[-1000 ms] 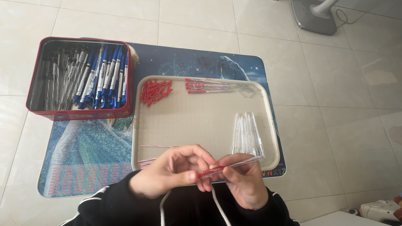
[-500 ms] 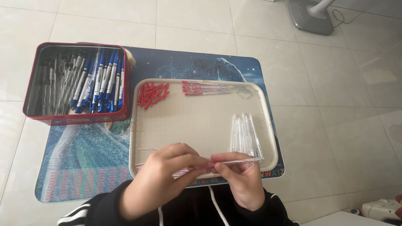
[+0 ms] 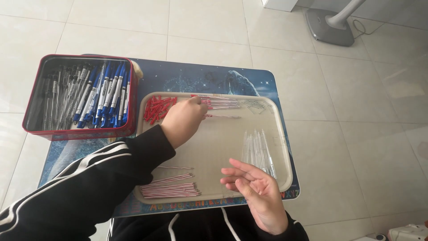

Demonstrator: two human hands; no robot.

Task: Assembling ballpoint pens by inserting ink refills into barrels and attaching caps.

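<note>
Nearest to me, my right hand [image 3: 256, 194] hung over the near right corner of the beige tray [image 3: 214, 147], palm turned up and fingers loosely spread, holding nothing. Just beyond its fingertips lay a bundle of clear plastic tubes [image 3: 259, 149], side by side on the tray floor, running away from me. At the near left corner of the tray sat a neat stack of red-and-white striped refills [image 3: 169, 189], with a few loose ones lying just above it.

My left hand [image 3: 183, 119] – black sleeve with white stripes behind it – had reached across to the far side of the tray. Its fingers were curled down at the row of thin refills [image 3: 220, 103] along the far edge; I could not tell whether they had pinched one or were only touching, since the fingertips were hidden behind the knuckles. Just left of that hand lay a heap of small red caps [image 3: 156, 108], and one single refill lay apart to its right. Farther right on the far edge was a small cluster of metal springs [image 3: 254, 105].

The tray rested on a small desk [image 3: 178, 76] with a blue printed top. At the desk's far left stood a red tin [image 3: 80, 96] – finished blue pens packed on its right side, clear-barrelled ones on its left. Beyond was pale tiled floor [image 3: 365, 111], and a grey fan base [image 3: 332, 27] at the far right
</note>
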